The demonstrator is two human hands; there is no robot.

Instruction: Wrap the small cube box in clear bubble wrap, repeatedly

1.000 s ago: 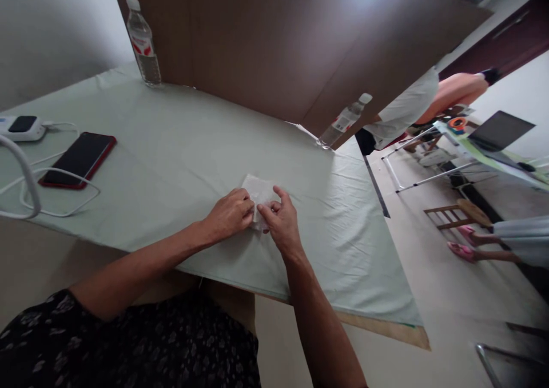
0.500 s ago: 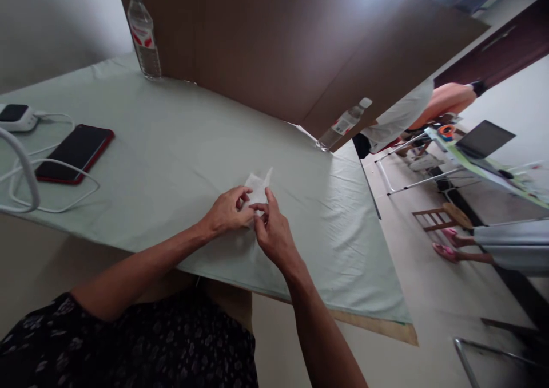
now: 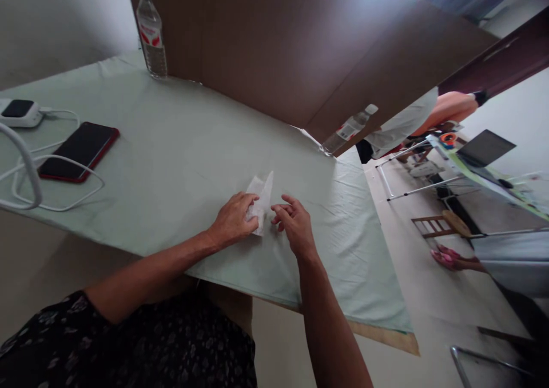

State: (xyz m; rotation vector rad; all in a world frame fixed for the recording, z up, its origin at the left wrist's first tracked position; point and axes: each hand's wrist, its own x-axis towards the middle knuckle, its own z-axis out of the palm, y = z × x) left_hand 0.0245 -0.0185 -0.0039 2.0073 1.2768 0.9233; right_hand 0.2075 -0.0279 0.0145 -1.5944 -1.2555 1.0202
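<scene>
A thin white tissue-like sheet (image 3: 261, 198), folded and with a pointed corner standing up, lies on the pale green tablecloth (image 3: 193, 142). My left hand (image 3: 235, 219) is curled over the sheet's left side, thumb and fingers gripping its edge. To the right of the sheet, my right hand (image 3: 294, 222) hovers apart from it, holding nothing, with its fingers loosely bent and spread.
A phone (image 3: 79, 150), a white cable and a white device (image 3: 20, 113) lie at the left. Two water bottles (image 3: 152, 39) (image 3: 349, 129) stand against a brown board (image 3: 266, 44). People, a stool (image 3: 455, 223) and a laptop (image 3: 484, 147) are beyond on the right.
My right hand has let go of the white sheet and moved right, its fingers opening. My left hand stays at the sheet, more of which shows. The view has shifted slightly.
</scene>
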